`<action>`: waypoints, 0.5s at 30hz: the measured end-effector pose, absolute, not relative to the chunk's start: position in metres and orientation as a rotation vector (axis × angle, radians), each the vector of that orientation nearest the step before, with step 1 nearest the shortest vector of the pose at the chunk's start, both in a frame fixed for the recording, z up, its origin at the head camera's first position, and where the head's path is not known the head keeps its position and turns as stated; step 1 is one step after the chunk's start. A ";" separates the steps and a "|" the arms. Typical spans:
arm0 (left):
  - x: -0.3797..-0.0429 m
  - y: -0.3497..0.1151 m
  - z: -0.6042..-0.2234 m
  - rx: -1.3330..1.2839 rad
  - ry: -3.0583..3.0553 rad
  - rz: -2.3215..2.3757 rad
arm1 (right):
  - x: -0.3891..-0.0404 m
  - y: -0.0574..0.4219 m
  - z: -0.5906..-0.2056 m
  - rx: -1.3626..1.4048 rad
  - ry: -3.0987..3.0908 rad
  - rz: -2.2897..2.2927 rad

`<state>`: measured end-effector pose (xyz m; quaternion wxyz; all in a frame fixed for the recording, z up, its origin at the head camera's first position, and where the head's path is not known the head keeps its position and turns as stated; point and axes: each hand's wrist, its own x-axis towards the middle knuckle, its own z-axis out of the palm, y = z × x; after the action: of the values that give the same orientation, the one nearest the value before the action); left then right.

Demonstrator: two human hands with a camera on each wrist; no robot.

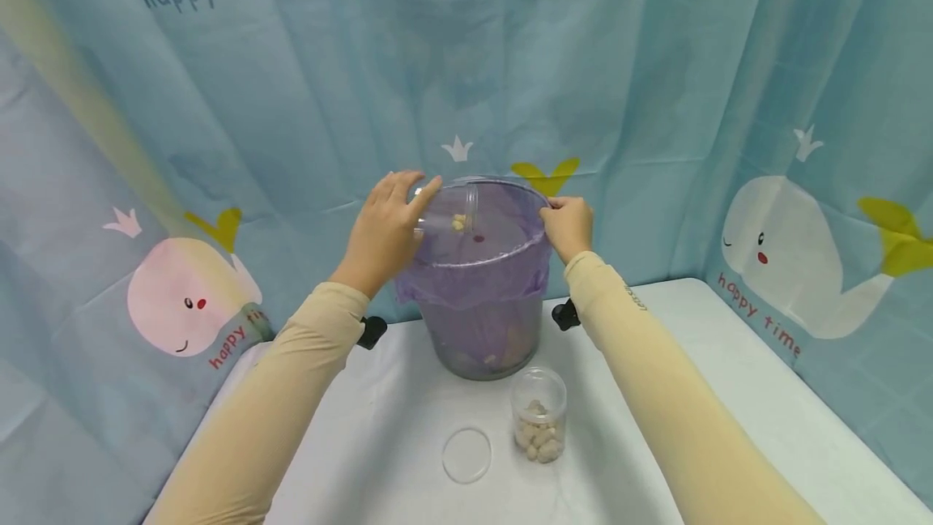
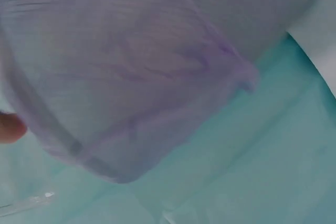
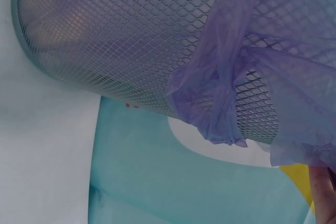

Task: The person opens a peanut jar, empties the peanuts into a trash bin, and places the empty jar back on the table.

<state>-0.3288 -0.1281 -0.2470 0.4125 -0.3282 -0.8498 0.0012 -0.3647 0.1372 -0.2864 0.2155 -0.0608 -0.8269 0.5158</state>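
My left hand point(image 1: 386, 233) holds a clear plastic jar point(image 1: 450, 202) tipped on its side over the left part of the bin's mouth. A few pale yellow pieces point(image 1: 458, 222) show through it. In the left wrist view a fingertip point(image 2: 11, 128) is close to the bin's rim, with the clear jar point(image 2: 29, 204) below it. The mesh bin point(image 1: 487, 343) stands upright, a purple plastic bag point(image 1: 474, 288) lining it and folded over its rim. At the right side of that rim, my right hand point(image 1: 571, 225) pinches the bag's edge; its fingers point(image 3: 321, 192) barely enter the right wrist view.
An open clear jar point(image 1: 538, 416) holding beige lumps point(image 1: 538, 436) stands in front of the bin. Left of it a round clear lid point(image 1: 467, 455) lies flat on the white table point(image 1: 394, 428). A blue printed curtain point(image 1: 379, 63) hangs behind and at both sides.
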 end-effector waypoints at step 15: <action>-0.332 -0.133 -0.251 -0.819 -2.102 0.046 | -0.365 0.140 -0.285 -0.183 -2.300 1.430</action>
<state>-0.3320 -0.1326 -0.2515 0.4282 -0.3280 -0.8418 0.0185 -0.3647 0.1396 -0.2850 0.2121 -0.0660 -0.8280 0.5148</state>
